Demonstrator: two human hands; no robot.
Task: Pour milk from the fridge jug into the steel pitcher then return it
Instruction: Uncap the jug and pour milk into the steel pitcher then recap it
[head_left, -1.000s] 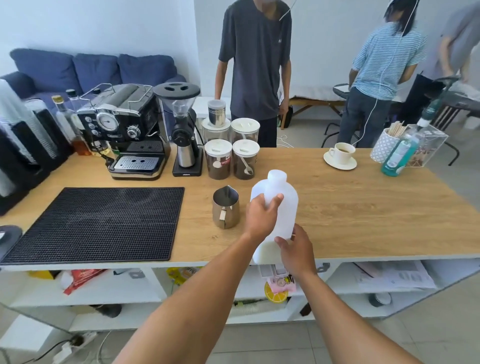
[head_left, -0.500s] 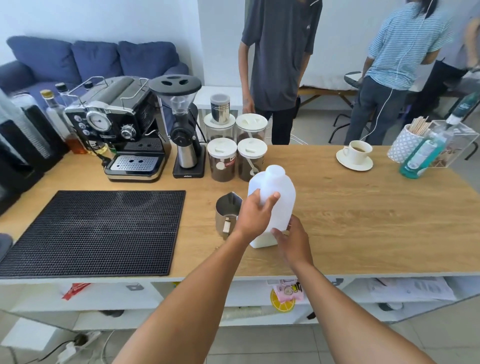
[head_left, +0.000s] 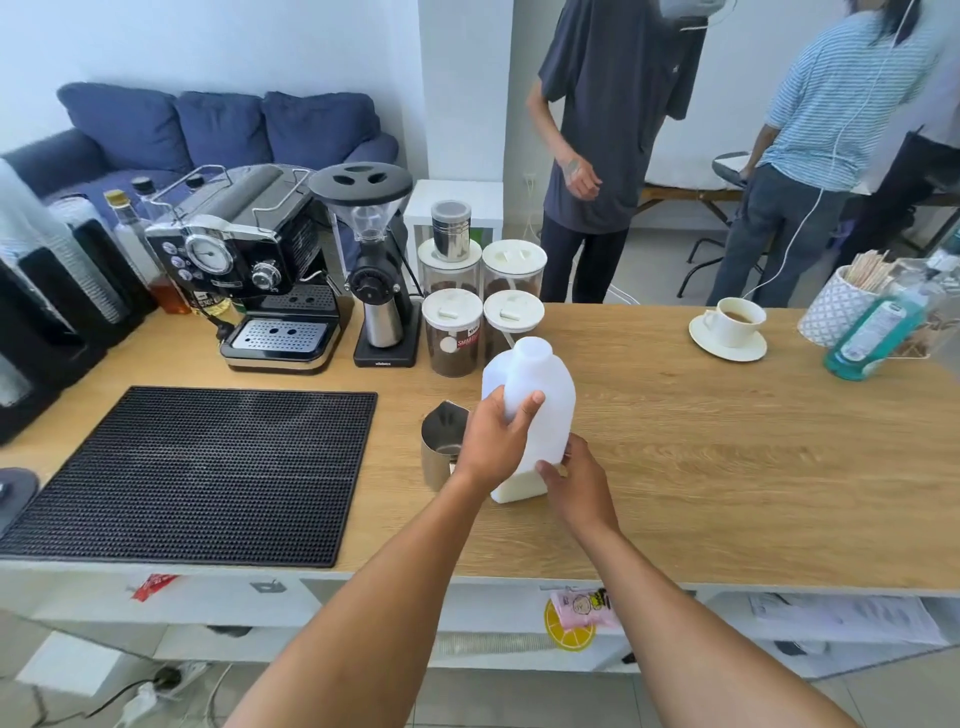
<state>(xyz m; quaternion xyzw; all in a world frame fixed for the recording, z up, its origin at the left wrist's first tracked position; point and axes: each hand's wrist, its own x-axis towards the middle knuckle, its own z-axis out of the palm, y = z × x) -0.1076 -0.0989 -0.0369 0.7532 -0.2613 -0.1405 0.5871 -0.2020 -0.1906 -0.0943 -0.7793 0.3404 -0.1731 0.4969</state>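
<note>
Head: pitcher (head_left: 440, 434) half behind left hand (head_left: 493, 441)

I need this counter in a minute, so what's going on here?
A person is handling a white milk jug with both hands: the left hand grips its upper body, the right hand holds its lower edge. The capped jug is near-upright on the wooden counter, right beside the steel pitcher. No milk is being poured at this moment.

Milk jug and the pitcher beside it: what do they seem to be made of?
The milk jug looks like translucent white plastic, matte: the milk level shows through near its base. The pitcher is probably stainless steel, polished: its wall mirrors the surroundings.
</note>
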